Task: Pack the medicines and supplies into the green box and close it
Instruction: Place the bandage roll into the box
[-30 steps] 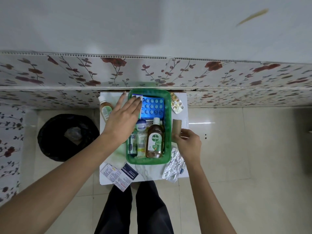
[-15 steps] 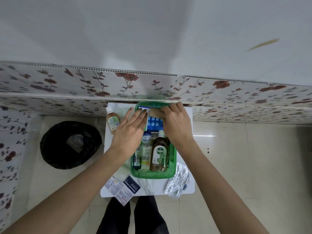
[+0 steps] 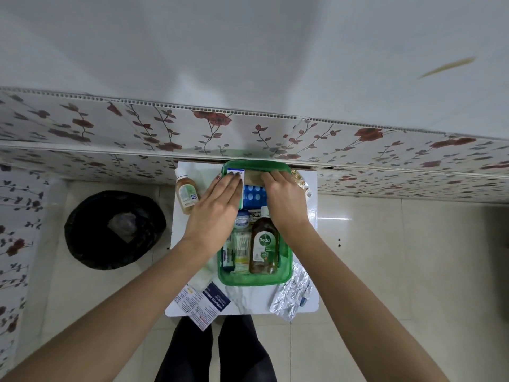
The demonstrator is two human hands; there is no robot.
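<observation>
Pressing a tan bandage roll [image 3: 252,177] down into the far end of the green box [image 3: 254,279], right hand [image 3: 285,201] lying over it with fingers curled onto its top, gripping it from above; steadying a small white carton [image 3: 236,172] just left of that grip, left hand [image 3: 217,208] laid flat with fingers extended, resting on the carton rather than clasping it. Sitting directly beneath both palms, a blue blister pack [image 3: 254,195]; nearer the wrists, packed tight inside the box, a Dettol bottle [image 3: 264,242], a small blue-lidded jar [image 3: 241,219] and a pack of cotton buds [image 3: 242,250]. Risking, by judgement: forcing the roll into a gap too narrow, tipping the carton over the far rim or crushing the blister pack underneath; leaving the roll riding proud of the rim, blocking any lid from seating later; dragging a forearm back across the Dettol bottle and rocking it out of place. Waiting outside the box, well away from both grips: a small amber bottle [image 3: 186,190] off to the left hand's side, gold pill strips [image 3: 300,181] just beyond the right hand's knuckles, silver foil strips [image 3: 292,295] and printed dressing packets [image 3: 202,301] back toward the elbows at the near edge of the white table [image 3: 248,297], the packets overhanging and liable to slide off if nudged. Showing no lid anywhere in view, so leaving closing uncertain
</observation>
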